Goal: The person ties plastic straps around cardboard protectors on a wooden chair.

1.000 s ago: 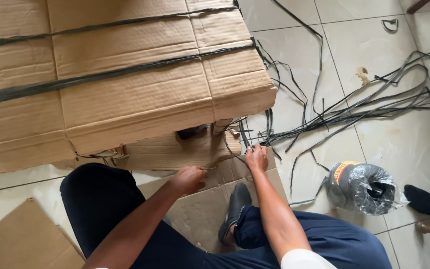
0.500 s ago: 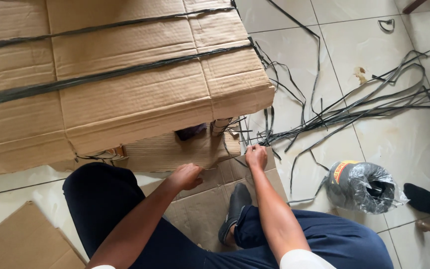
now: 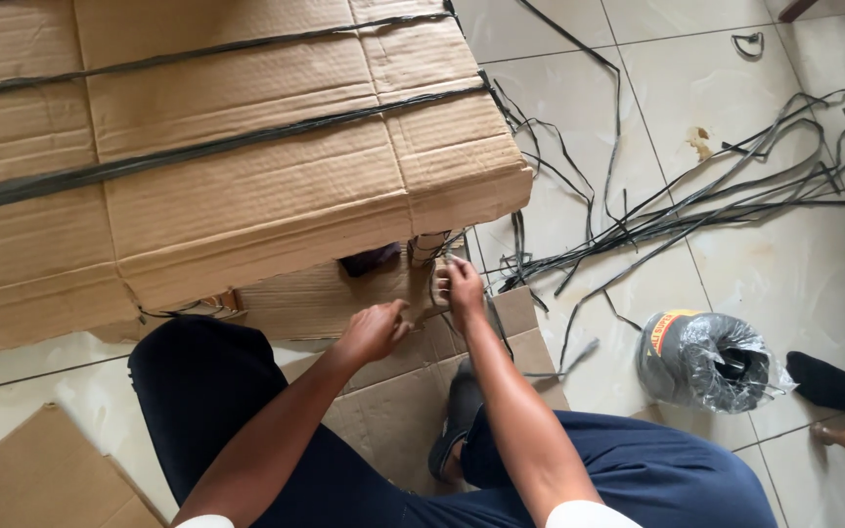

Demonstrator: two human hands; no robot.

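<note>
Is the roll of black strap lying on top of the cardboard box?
No, the roll of black strap lies on the tiled floor, to the right of the cardboard box.

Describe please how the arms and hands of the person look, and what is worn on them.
Both arms are bare from the upper arm down; only short white sleeve edges show at the bottom. The left hand and right hand have no gloves. No watch, ring or bracelet is visible.

strap: thin black plastic strap (image 3: 439,286), pinched by both hands
place: under the front edge of the big brown cardboard bundle (image 3: 227,156)
</note>
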